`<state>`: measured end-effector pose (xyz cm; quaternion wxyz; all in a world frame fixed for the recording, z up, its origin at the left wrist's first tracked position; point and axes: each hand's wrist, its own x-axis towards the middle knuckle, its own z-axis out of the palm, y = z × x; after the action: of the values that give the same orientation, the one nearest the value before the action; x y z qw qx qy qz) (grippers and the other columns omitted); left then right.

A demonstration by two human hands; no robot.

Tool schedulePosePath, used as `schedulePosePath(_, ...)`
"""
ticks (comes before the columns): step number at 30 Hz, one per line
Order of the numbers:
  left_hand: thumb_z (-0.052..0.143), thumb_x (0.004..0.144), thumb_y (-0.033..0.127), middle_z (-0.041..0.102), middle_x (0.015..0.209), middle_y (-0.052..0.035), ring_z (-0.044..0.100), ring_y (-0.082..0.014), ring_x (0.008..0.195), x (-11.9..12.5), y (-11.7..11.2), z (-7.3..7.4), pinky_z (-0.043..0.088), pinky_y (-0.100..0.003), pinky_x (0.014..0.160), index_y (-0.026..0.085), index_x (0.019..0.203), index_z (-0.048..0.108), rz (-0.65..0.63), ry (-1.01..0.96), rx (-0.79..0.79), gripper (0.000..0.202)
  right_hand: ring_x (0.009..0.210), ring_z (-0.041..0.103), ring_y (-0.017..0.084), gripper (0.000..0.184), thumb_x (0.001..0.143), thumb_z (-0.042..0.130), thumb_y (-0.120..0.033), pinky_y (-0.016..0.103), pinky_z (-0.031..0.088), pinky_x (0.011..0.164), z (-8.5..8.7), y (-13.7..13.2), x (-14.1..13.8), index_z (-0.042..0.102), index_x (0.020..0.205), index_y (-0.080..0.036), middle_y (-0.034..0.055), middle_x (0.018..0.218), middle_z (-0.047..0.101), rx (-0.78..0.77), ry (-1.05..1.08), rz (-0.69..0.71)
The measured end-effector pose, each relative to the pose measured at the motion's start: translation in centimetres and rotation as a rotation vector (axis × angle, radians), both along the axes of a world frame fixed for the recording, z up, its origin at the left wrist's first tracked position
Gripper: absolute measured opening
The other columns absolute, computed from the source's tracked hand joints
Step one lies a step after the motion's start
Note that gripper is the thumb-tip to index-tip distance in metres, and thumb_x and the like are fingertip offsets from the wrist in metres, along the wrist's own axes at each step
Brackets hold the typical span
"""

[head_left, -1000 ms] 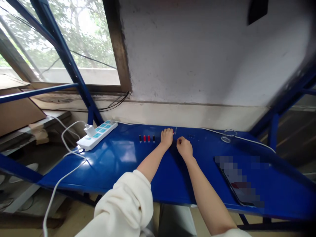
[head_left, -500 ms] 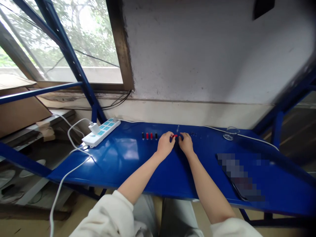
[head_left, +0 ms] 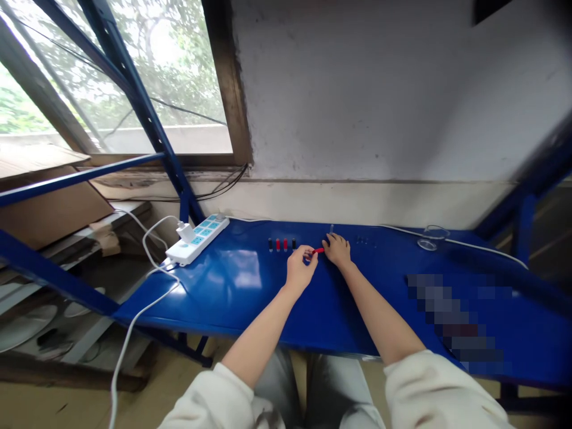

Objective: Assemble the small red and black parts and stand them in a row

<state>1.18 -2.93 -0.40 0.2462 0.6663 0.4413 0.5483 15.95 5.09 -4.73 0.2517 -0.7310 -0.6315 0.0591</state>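
My left hand (head_left: pixel 299 270) is curled in a pinch on a small red piece (head_left: pixel 318 251) near the back of the blue table (head_left: pixel 232 286). Just to its right, my right hand (head_left: pixel 337 249) rests on the table with fingers bent, touching the far end of that red piece. A row of small black and red pegs (head_left: pixel 281 244) stands upright to the left of both hands. A thin clear stick (head_left: pixel 331 228) stands just behind my right hand, and a few tiny dark pieces (head_left: pixel 361 241) lie to its right.
A white power strip (head_left: pixel 199 238) with a plugged-in charger and white cable lies at the table's back left. A clear ring (head_left: pixel 426 244) and a thin white wire (head_left: pixel 482 249) lie at the back right. A blurred flat item (head_left: pixel 460 322) lies at the right. Blue frame bars (head_left: pixel 147 119) cross the window.
My left hand drew back from the table's rear to a pinch on the red piece, which was not visible a second ago. My right hand moved forward toward it. The view shifted left.
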Motion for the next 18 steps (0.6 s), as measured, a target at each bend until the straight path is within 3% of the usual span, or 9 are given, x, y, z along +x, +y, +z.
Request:
schedulePosePath(6, 0.054, 0.075, 0.029, 0.057, 0.068, -0.0004, 0.051, -0.0086, 0.059, -0.2, 0.2, 0.1, 0.04, -0.02, 0.054, 0.017, 0.08, 0.057, 0.019, -0.113, -0.024, 0.014, 0.098, 0.049, 0.022, 0.027, 0.079, 0.043, -0.024, 0.034, 0.038, 0.085, 1.6, -1.4, 0.1, 0.057, 0.1, -0.012, 0.0135, 0.105, 0.056, 0.235, 0.171, 0.02)
schedulePosePath(11, 0.056, 0.074, 0.032, 0.057, 0.071, -0.0014, 0.052, -0.009, 0.062, -0.3, 0.8, -0.4, 0.044, -0.021, 0.057, 0.016, 0.082, 0.056, 0.016, -0.229, -0.066, 0.018, 0.076, 0.054, 0.015, 0.023, 0.083, 0.037, -0.03, 0.028, 0.042, 0.071, 4.1, -3.7, -0.2, 0.049, 0.096, -0.015, 0.0087, 0.084, 0.057, 0.479, 0.508, 0.013)
schedulePosePath(18, 0.058, 0.072, 0.034, 0.057, 0.071, -0.0026, 0.054, -0.01, 0.063, -0.6, 1.3, -0.5, 0.049, -0.022, 0.056, 0.015, 0.083, 0.056, -0.005, -0.356, -0.135, 0.022, 0.05, 0.042, 0.008, 0.028, 0.075, 0.05, -0.045, 0.021, 0.035, 0.048, 3.9, -4.6, 0.1, 0.05, 0.077, -0.017, -0.0034, 0.056, 0.045, 0.431, 0.983, 0.107)
